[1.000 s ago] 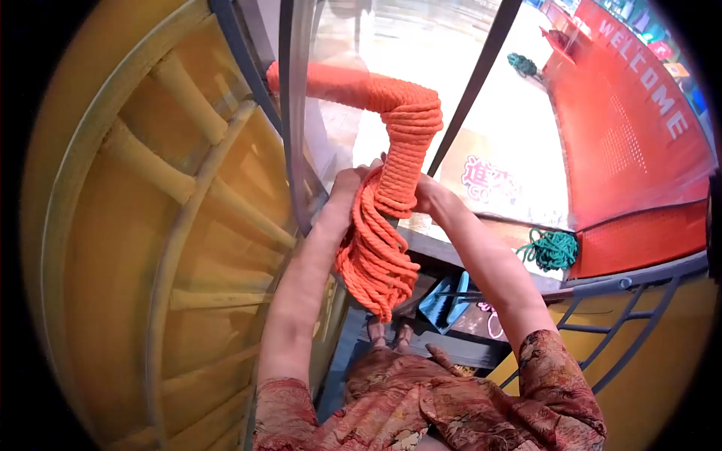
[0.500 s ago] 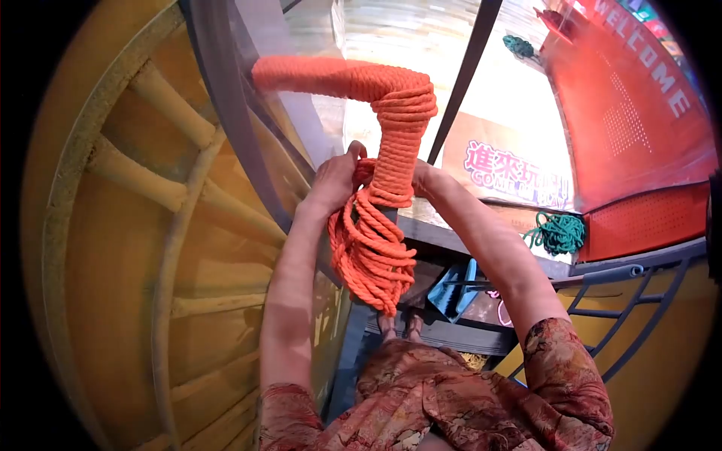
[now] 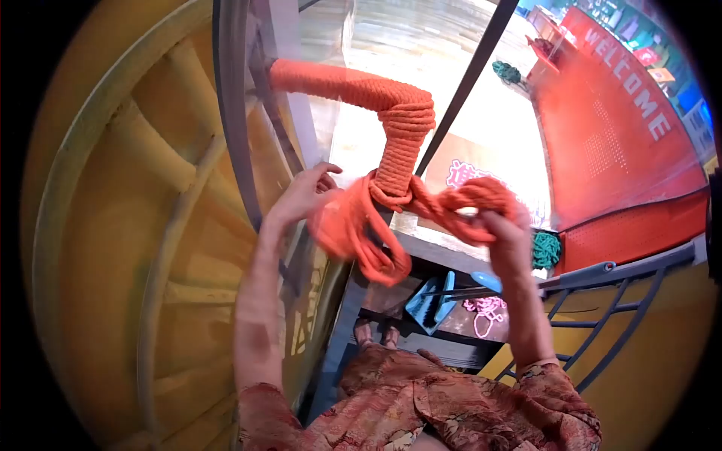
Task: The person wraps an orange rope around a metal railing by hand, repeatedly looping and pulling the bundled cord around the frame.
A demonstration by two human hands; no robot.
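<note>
Orange rope (image 3: 406, 135) is wound in tight coils around a bent bar that runs from the dark frame and turns down. Below the coils a loose bundle of orange rope (image 3: 368, 233) hangs, blurred at its left side. My right hand (image 3: 508, 229) is closed on loops of the same rope, pulled out to the right of the bar. My left hand (image 3: 304, 197) is just left of the hanging bundle, fingers apart and partly curled, with nothing seen in it.
A dark metal post (image 3: 237, 105) rises at left beside a yellow ribbed wall (image 3: 98, 248). A red WELCOME panel (image 3: 602, 143), green rope (image 3: 546, 249) and dark railing (image 3: 624, 307) are at right. A blue dustpan (image 3: 430, 304) lies below, near my feet (image 3: 376, 333).
My right hand has come from behind the bar out to the right, drawing rope loops with it. My left hand has moved left, away from the rope. The hanging bundle has spread and swung left.
</note>
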